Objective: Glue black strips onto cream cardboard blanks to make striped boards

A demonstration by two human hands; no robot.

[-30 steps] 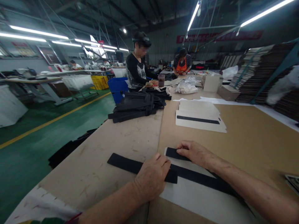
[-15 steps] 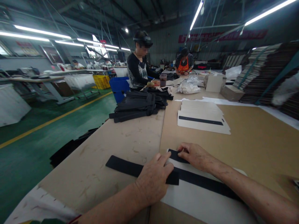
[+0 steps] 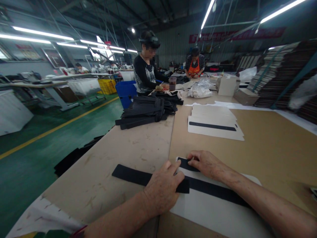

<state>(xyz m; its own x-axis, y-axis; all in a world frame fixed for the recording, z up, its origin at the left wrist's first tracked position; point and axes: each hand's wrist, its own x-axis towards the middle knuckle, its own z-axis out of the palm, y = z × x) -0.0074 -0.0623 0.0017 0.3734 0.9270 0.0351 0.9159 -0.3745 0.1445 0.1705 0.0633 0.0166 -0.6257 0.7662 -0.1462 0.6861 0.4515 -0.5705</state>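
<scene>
A white card sheet (image 3: 210,208) lies on the table in front of me. A long black strip (image 3: 218,191) runs across it, and my right hand (image 3: 206,164) presses the strip's far end down with bent fingers. A second black strip (image 3: 131,176) lies to the left, partly off the sheet. My left hand (image 3: 162,191) rests on that strip's right end, fingers curled over it.
A stack of white sheets with a black strip (image 3: 214,124) sits further up the table. A pile of black strips (image 3: 146,112) lies at the left edge. Two other people (image 3: 146,71) work at the far end. Tall stacks of boards (image 3: 279,76) line the right.
My right hand has shifted slightly along the strip's end and my left fingers have spread a little over the second strip. The view has moved a bit.
</scene>
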